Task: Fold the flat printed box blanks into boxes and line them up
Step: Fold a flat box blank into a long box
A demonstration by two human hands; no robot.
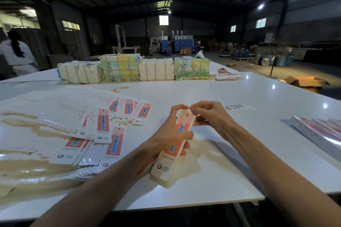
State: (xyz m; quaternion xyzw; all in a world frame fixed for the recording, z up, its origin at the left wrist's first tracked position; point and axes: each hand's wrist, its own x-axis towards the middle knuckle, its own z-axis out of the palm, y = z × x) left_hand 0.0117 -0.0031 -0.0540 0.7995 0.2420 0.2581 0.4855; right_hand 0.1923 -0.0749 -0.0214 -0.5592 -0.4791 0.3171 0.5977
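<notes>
A long narrow printed box (167, 164), white with a red panel and a blue toothbrush picture, is held tilted above the white table (230, 162). My left hand (170, 134) wraps around its middle. My right hand (210, 114) pinches the flap at its far end. Flat printed box blanks (103, 127) lie fanned out in a loose pile to the left. Folded boxes (317, 129) lie side by side at the right edge.
Several wrapped bundles (120, 69) stand in a row across the far side of the table, with rubber bands (118, 88) in front of them. A single blank (239, 108) lies to the right. An open carton (306, 82) sits beyond the table. A person (16, 55) stands far left.
</notes>
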